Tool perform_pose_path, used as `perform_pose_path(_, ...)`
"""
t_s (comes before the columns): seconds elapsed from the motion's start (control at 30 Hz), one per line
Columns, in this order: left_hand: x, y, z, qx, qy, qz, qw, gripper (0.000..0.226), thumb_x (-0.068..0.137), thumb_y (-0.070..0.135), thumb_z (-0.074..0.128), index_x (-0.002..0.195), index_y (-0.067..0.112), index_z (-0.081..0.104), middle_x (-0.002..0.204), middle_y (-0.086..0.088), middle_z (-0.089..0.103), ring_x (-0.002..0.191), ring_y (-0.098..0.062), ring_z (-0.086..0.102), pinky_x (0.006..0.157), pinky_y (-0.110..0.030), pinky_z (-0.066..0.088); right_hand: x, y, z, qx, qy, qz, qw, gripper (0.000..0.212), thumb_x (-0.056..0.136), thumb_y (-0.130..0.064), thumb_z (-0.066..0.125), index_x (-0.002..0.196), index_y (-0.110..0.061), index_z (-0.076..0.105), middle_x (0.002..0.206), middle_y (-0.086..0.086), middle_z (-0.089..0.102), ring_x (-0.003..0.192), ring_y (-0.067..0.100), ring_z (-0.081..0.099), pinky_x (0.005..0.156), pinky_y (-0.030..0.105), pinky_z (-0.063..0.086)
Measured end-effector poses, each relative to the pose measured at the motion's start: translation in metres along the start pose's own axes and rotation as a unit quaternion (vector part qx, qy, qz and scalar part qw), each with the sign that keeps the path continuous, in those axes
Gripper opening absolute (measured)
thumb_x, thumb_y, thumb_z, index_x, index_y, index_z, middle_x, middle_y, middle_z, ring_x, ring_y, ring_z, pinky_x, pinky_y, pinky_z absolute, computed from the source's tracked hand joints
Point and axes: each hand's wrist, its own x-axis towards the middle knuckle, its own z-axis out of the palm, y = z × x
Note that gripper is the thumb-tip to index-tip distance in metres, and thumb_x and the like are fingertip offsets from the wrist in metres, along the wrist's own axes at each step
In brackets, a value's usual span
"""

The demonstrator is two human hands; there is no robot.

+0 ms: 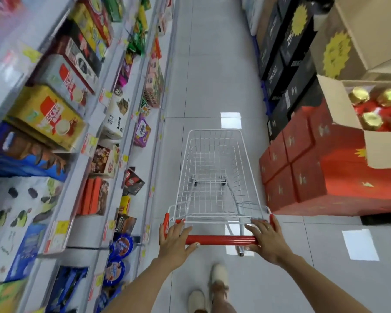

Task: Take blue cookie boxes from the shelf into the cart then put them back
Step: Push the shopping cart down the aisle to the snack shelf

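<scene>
White wire shopping cart (pixel 215 177) stands empty as my left hand (pixel 173 242) and right hand (pixel 266 241) wrap its red handlebar (pixel 221 240), blue cookie boxes (pixel 20 154) shelved to my left; rolling on risks overshooting them.

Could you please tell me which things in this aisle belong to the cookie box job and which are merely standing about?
Job: cart; blue cookie boxes on the shelf; left hand and right hand on the cart's handle.

Standing about: yellow box; red cartons; open cardboard box.
</scene>
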Motion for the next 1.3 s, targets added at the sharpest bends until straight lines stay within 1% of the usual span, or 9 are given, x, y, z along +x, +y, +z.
perform_pose_path(0.1,0.046,-0.004,-0.036,-0.016,0.005,0.003,1.000,0.142,0.025,0.084,-0.037,0.146,0.033,0.017,0.159,0.005,0.002,0.146,-0.016,0.000,0.108,-0.045,-0.024,0.051,0.016,-0.020,0.005,0.003,0.000,1.000,0.062,0.086,-0.069,0.004,0.107,-0.029,0.047,0.093,-0.002,0.073,0.088,0.017,0.069,0.114,0.037,-0.002)
perform_pose_path(0.3,0.142,-0.008,-0.116,-0.029,0.018,0.008,0.999,0.141,0.026,0.084,-0.037,0.146,0.034,0.018,0.159,0.006,0.004,0.146,-0.015,0.001,0.079,-0.029,-0.046,0.160,0.053,-0.062,0.007,-0.010,0.014,1.000,0.062,0.085,-0.069,0.003,0.107,-0.029,0.045,0.093,-0.003,0.074,0.086,0.018,0.071,0.112,0.040,-0.001)
perform_pose_path(0.53,0.245,-0.014,-0.204,-0.027,0.000,0.013,1.000,0.139,0.028,0.085,-0.034,0.145,0.033,0.022,0.158,0.007,0.010,0.146,-0.015,0.003,0.084,-0.028,-0.043,0.280,0.096,-0.098,-0.021,-0.083,0.019,0.996,0.073,0.085,-0.069,0.000,0.103,-0.034,0.062,0.100,-0.005,0.072,0.093,0.017,0.070,0.112,0.044,-0.001)
perform_pose_path(0.67,0.303,-0.021,-0.253,-0.022,-0.005,0.019,1.000,0.137,0.030,0.085,-0.032,0.143,0.034,0.025,0.157,0.007,0.010,0.146,-0.014,0.003,0.081,-0.027,-0.045,0.349,0.115,-0.127,-0.004,-0.117,0.020,0.993,0.064,0.085,-0.068,-0.002,0.107,-0.033,0.047,0.099,-0.004,0.073,0.092,0.017,0.070,0.110,0.043,0.003)
perform_pose_path(0.8,0.365,-0.028,-0.306,-0.025,0.006,0.019,0.999,0.134,0.033,0.086,-0.030,0.143,0.034,0.025,0.157,0.007,0.012,0.146,-0.014,0.003,0.078,-0.026,-0.047,0.426,0.136,-0.153,-0.022,-0.119,0.006,0.993,0.076,0.085,-0.069,-0.001,0.100,-0.034,0.066,0.098,-0.006,0.073,0.092,0.016,0.070,0.110,0.042,0.001)
perform_pose_path(1.13,0.536,-0.051,-0.438,-0.043,0.029,-0.001,0.999,0.135,0.033,0.085,-0.033,0.144,0.033,0.023,0.158,0.005,0.010,0.145,-0.016,0.006,0.100,-0.039,-0.030,0.630,0.188,-0.235,-0.052,-0.129,0.002,0.990,0.085,0.083,-0.069,-0.006,0.098,-0.034,0.071,0.101,-0.007,0.073,0.094,0.015,0.070,0.113,0.039,-0.005)
perform_pose_path(1.2,0.558,-0.052,-0.461,-0.043,0.021,0.006,0.999,0.127,0.042,0.089,-0.026,0.144,0.033,0.024,0.157,0.004,0.011,0.145,-0.017,0.007,0.105,-0.043,-0.024,0.656,0.194,-0.260,-0.060,-0.172,0.022,0.983,0.082,0.079,-0.076,0.004,0.120,-0.032,0.060,0.128,-0.001,0.061,0.121,0.021,0.055,0.112,0.038,-0.022)
perform_pose_path(1.23,0.575,-0.054,-0.475,-0.047,0.017,0.003,0.999,0.112,0.055,0.090,-0.014,0.144,0.033,0.023,0.157,0.004,0.011,0.145,-0.017,0.007,0.107,-0.045,-0.022,0.677,0.198,-0.269,-0.043,-0.164,0.022,0.985,0.078,0.078,-0.076,0.015,0.134,-0.032,0.045,0.145,0.000,0.043,0.137,0.021,0.036,0.108,0.039,-0.028)
perform_pose_path(1.3,0.606,-0.056,-0.503,-0.043,0.011,-0.009,0.999,0.075,0.082,0.075,0.016,0.145,0.034,0.022,0.158,0.004,0.011,0.145,-0.017,0.006,0.113,-0.048,-0.016,0.717,0.212,-0.277,-0.032,-0.159,0.037,0.986,0.072,0.082,-0.067,0.035,0.145,-0.033,0.023,0.156,-0.004,0.017,0.146,0.017,0.007,0.103,0.039,-0.033)
